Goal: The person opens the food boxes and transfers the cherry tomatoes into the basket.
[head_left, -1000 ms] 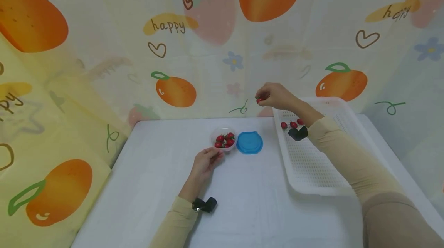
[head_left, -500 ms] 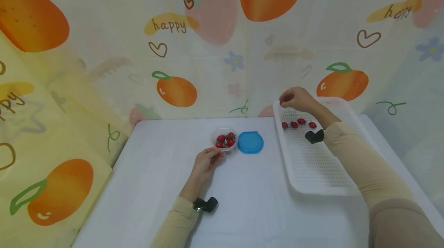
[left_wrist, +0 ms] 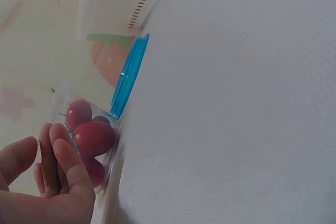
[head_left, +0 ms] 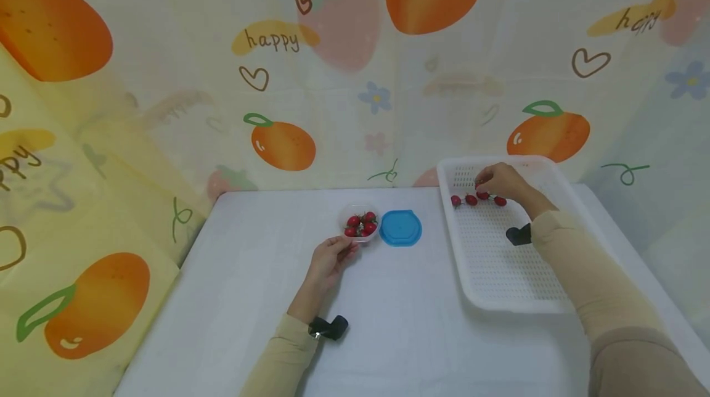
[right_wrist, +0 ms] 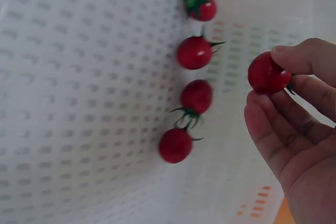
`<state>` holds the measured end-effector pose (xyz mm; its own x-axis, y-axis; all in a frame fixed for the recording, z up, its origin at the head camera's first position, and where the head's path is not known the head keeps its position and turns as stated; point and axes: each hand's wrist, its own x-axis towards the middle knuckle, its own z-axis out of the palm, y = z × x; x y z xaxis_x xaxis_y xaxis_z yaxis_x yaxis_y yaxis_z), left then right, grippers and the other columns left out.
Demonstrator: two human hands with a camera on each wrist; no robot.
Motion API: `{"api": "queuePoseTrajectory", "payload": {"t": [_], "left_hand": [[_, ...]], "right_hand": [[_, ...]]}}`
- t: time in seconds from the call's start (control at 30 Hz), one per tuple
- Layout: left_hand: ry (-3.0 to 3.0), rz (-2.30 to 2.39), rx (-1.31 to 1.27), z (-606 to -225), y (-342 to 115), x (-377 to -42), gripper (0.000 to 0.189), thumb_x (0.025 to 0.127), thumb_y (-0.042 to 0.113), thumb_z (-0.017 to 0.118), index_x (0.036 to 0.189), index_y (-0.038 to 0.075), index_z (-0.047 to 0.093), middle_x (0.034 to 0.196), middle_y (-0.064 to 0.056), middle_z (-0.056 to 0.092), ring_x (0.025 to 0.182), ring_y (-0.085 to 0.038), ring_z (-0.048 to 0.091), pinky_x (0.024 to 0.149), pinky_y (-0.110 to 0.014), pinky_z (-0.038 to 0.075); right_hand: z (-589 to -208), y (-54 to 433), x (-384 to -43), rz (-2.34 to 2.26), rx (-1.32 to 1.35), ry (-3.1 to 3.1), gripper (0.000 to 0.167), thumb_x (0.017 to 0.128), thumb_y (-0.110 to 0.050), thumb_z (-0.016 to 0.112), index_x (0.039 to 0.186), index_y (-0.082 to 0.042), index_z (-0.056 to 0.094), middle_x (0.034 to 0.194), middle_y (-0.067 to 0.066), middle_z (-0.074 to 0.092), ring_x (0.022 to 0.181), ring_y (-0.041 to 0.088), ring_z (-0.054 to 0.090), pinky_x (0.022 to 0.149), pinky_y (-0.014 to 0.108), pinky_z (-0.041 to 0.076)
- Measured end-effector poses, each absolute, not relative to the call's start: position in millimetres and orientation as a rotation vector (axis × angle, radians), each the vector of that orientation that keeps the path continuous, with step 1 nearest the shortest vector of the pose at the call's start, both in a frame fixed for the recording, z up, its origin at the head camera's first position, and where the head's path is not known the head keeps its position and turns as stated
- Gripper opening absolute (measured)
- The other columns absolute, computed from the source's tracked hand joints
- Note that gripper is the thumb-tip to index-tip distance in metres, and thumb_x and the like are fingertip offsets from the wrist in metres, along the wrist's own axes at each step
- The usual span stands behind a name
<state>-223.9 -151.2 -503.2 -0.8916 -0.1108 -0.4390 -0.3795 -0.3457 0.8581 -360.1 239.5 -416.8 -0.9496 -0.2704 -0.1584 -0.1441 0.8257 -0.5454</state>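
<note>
The left grip point(head_left: 329, 260), loosely unfurled against the clear tub point(head_left: 358, 206) of tomatoes point(head_left: 368, 227), would do best simply steadying it beside the blue lid point(head_left: 400, 228), while over the white basket point(head_left: 510, 274) the right grip point(head_left: 501, 180), pinching one tomato point(right_wrist: 264, 74) near four others point(right_wrist: 195, 53), should squeeze lightly and avoid knocking them.

A screened-off table point(head_left: 238, 249); the kind of building cannot be told
A white cover point(head_left: 410, 323) spreads over it, before a backdrop point(head_left: 183, 45) printed with oranges point(head_left: 283, 146), hearts point(head_left: 591, 63) and 2 "happy" labels point(head_left: 275, 38); a yellowish side hanging point(head_left: 33, 224) bears similar fruit.
</note>
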Motion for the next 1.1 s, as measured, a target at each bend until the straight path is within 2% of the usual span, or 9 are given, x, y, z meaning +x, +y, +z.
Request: {"api": "queuePoseTrajectory", "payload": {"t": [0.27, 0.5, 0.73, 0.97, 1.1], "left_hand": [[1.685, 2.352, -0.652, -503.0, -151.3, -223.9, 0.031, 0.096, 0.011, 0.06, 0.123, 0.0, 0.054, 0.099, -0.006, 0.07, 0.089, -0.012, 0.07, 0.084, -0.023, 0.058], [1.682, 2.351, -0.64, -504.6, -151.3, -222.9, 0.031, 0.095, 0.012, 0.061, 0.123, 0.0, 0.054, 0.101, -0.006, 0.069, 0.09, -0.012, 0.07, 0.087, -0.024, 0.057], [1.671, 2.354, -0.656, -504.5, -151.1, -221.8, 0.029, 0.095, 0.014, 0.062, 0.122, 0.002, 0.055, 0.103, -0.007, 0.07, 0.091, -0.013, 0.07, 0.087, -0.024, 0.057], [1.677, 2.363, -0.656, -503.5, -151.4, -222.2, 0.029, 0.096, 0.014, 0.061, 0.122, 0.002, 0.055, 0.105, -0.007, 0.069, 0.093, -0.014, 0.07, 0.089, -0.025, 0.057], [1.674, 2.365, -0.661, -503.7, -151.5, -223.3, 0.03, 0.096, 0.014, 0.06, 0.123, 0.002, 0.055, 0.104, -0.007, 0.069, 0.094, -0.015, 0.07, 0.09, -0.026, 0.057]], "right_hand": [[-441.4, 248.4, -356.6, -0.725, -0.293, 2.7, 0.024, 0.088, -0.007, 0.063, 0.106, 0.008, 0.066, 0.098, 0.021, 0.067, 0.086, 0.029, 0.058, 0.079, 0.039, 0.057], [-453.7, 247.4, -350.7, -0.695, -0.215, 2.7, 0.025, 0.088, -0.008, 0.066, 0.109, 0.005, 0.068, 0.108, 0.023, 0.065, 0.096, 0.034, 0.056, 0.097, 0.055, 0.05], [-461.5, 250.0, -352.4, -0.666, -0.238, 2.697, 0.025, 0.087, -0.007, 0.066, 0.108, 0.007, 0.067, 0.1, 0.021, 0.067, 0.088, 0.029, 0.058, 0.088, 0.046, 0.055], [-456.6, 246.2, -350.2, -0.727, -0.185, 2.689, 0.03, 0.09, -0.012, 0.067, 0.115, 0.004, 0.066, 0.113, 0.023, 0.064, 0.1, 0.034, 0.056, 0.103, 0.057, 0.046], [-449.0, 245.3, -348.5, -0.732, -0.194, 2.701, 0.034, 0.093, -0.017, 0.063, 0.12, 0.004, 0.062, 0.114, 0.023, 0.063, 0.101, 0.035, 0.056, 0.103, 0.058, 0.046]]}}
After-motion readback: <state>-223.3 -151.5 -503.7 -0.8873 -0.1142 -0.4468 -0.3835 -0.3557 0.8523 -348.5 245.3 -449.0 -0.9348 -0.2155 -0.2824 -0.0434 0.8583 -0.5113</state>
